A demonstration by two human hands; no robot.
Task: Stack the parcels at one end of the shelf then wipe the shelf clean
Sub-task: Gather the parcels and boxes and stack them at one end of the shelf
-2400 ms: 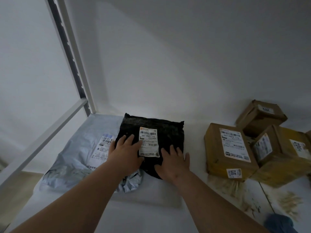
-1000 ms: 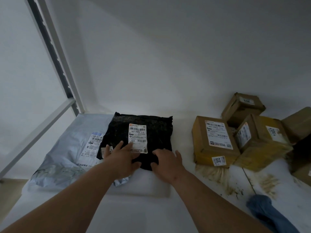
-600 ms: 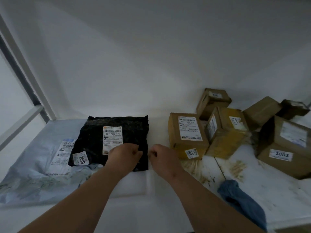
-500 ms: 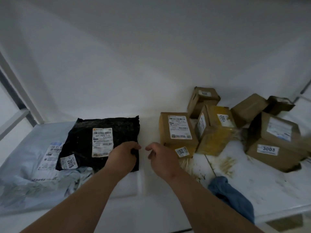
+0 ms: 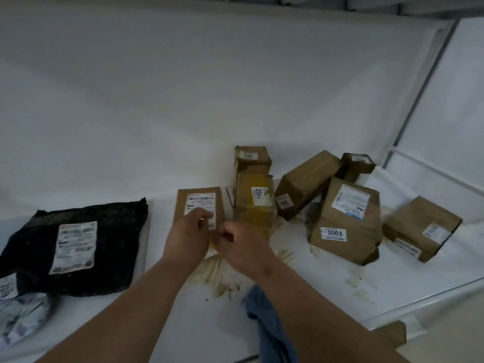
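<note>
A flat brown box [image 5: 199, 192] with a white label lies in the middle of the white shelf [image 5: 183, 323]. My left hand [image 5: 187, 237] is curled over its near part, fingers on the label. My right hand [image 5: 242, 244] is curled at its near right corner. On the left, a black bag parcel [image 5: 78, 244] lies on a grey mailer [image 5: 21, 318]. Right of my hands, several brown boxes are jumbled together: a yellow-taped one [image 5: 255, 208], a tilted one [image 5: 306, 182], one marked 3003 [image 5: 345, 226], and one at the far right [image 5: 419, 226].
A blue cloth [image 5: 269, 323] lies at the shelf's front edge under my right forearm. Brownish stains [image 5: 222, 281] spread over the shelf in front of the boxes. A small box [image 5: 251, 158] stands against the back wall. A metal shelf post [image 5: 419, 95] rises at the right.
My view has swung right. Both hands left the black bag parcel and moved right to the flat brown box, where they now close on its near end.
</note>
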